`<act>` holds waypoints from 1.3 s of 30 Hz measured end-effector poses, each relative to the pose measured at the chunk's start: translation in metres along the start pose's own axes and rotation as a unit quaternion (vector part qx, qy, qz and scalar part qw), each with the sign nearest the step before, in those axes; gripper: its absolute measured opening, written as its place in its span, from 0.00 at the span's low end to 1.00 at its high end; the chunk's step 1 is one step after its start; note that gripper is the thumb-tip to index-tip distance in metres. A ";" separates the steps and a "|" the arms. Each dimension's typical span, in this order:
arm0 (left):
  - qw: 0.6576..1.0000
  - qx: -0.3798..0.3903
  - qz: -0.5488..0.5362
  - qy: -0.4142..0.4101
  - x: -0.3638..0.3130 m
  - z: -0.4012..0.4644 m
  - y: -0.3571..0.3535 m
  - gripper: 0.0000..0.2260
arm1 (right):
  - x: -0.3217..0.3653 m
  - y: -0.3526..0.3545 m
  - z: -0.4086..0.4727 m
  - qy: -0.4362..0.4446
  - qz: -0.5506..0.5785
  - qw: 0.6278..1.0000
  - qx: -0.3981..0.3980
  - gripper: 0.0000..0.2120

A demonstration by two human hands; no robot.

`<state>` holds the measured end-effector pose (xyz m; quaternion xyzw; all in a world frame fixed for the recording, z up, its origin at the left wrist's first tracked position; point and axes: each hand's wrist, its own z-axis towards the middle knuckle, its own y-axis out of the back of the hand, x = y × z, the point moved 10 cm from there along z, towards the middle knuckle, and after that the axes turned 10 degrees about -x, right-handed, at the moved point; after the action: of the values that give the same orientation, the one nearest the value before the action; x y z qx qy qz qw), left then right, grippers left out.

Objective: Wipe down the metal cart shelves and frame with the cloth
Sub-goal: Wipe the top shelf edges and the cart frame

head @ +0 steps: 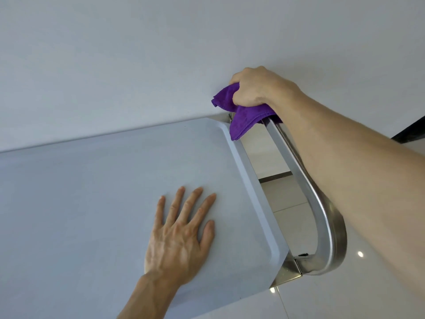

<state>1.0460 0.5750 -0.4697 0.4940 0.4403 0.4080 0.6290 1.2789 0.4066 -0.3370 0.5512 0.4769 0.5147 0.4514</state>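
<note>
A plain pale wall stood behind the cart, and glossy floor tiles showed beyond its end. We kept our left hand flat on the cart's top shelf, fingers straight and spread, holding nothing. Our right hand was clenched around the purple cloth at the far end of the curved metal handle, close to the wall. The cloth was bunched inside the curled fingers, one fold poking out past the knuckles on the left, the rest hanging below the fist over the handle and the shelf's far corner.
</note>
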 end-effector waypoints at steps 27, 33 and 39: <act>1.000 -0.020 -0.009 0.007 0.002 -0.003 -0.004 0.28 | -0.066 -0.007 -0.263 -0.018 0.226 0.925 -0.306 0.30; 0.999 -0.021 -0.032 0.005 0.001 -0.003 -0.002 0.27 | -0.072 -0.027 -0.314 -0.022 0.291 0.851 -0.436 0.27; 0.999 -0.035 -0.036 -0.008 0.000 -0.003 -0.001 0.25 | -0.087 -0.056 -0.330 -0.024 0.356 0.789 -0.500 0.29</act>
<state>1.0429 0.5758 -0.4712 0.4589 0.4385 0.3965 0.6632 0.9444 0.3299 -0.3836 0.3917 -0.0879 0.7923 0.4595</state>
